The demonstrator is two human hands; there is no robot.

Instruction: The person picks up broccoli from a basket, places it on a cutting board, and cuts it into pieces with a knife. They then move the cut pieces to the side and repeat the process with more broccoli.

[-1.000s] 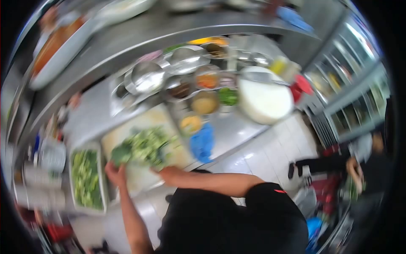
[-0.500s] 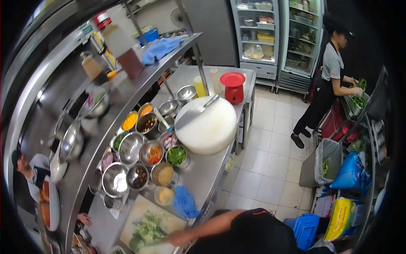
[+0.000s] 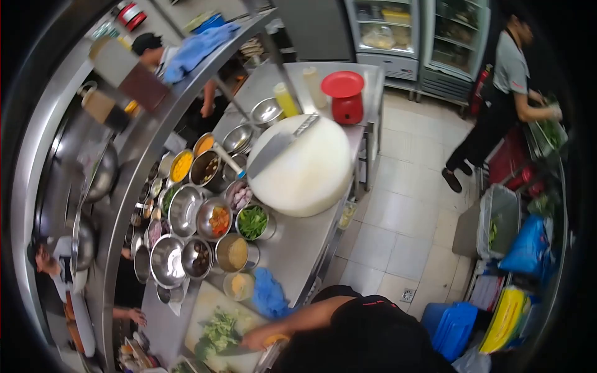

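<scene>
My right hand [image 3: 256, 339] reaches in from the bottom, fingers closed round what looks like a knife [image 3: 239, 352]. An orange piece beside the hand looks like its handle. The blade lies low at the edge of chopped leafy greens [image 3: 219, 332] on a white cutting board [image 3: 202, 303]. Just beyond the board are a tub of yellowish paste [image 3: 239, 286] and a crumpled blue cloth [image 3: 268, 295]. My left hand is out of view.
Several metal containers of ingredients [image 3: 214, 219] crowd the counter. A cleaver [image 3: 268, 155] rests on a thick round chopping block [image 3: 305, 183], near a red scale [image 3: 347, 102]. Another person's hand [image 3: 135, 316] is at the counter's left. A co-worker [image 3: 510, 93] handles greens at right.
The view has shifted and tilted. My right hand stays at the board, and the blade has moved slightly. A person in a dark cap now shows behind the upper shelf.
</scene>
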